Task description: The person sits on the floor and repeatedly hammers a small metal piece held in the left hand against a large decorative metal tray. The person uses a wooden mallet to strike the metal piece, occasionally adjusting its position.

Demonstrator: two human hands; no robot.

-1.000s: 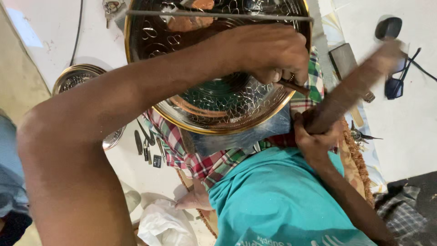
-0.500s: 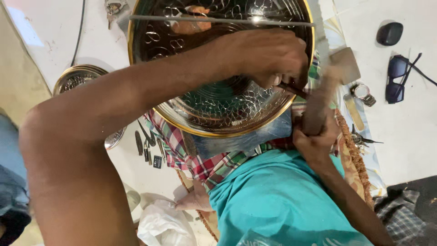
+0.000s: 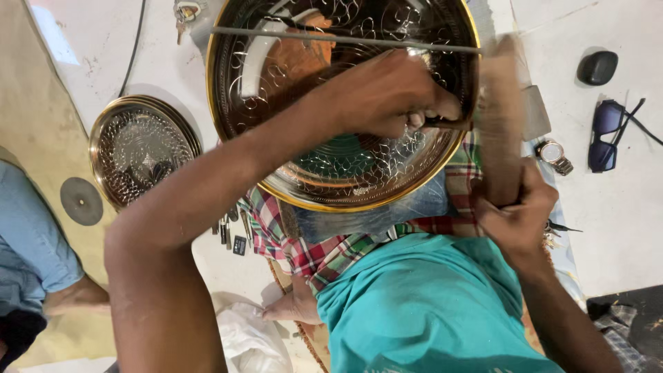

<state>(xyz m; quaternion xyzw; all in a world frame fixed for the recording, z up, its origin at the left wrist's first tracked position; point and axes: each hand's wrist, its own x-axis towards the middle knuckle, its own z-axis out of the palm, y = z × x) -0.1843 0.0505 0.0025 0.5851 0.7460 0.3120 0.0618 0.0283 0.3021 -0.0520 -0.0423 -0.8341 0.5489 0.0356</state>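
A large engraved metal tray (image 3: 345, 173) with a brass rim rests on my lap, over a plaid cloth (image 3: 331, 252). My left hand (image 3: 387, 97) is closed around a small metal chisel (image 3: 449, 124) whose tip sits on the tray's right side. My right hand (image 3: 514, 214) grips a wooden mallet (image 3: 501, 124), blurred with motion, its head close to the chisel's end. A thin metal rod (image 3: 311, 38) lies across the tray's far part.
A smaller engraved tray (image 3: 141, 148) and a grey disc (image 3: 81, 200) lie on the floor at left. Small punches (image 3: 231, 231) lie near my knee. A wristwatch (image 3: 556, 155), sunglasses (image 3: 608, 135) and a black case (image 3: 597, 67) sit at right. Another person's leg (image 3: 34, 235) shows at far left.
The mallet has swung from a raised slant at the right down and leftward toward the chisel. My left hand stays on the chisel at the tray.
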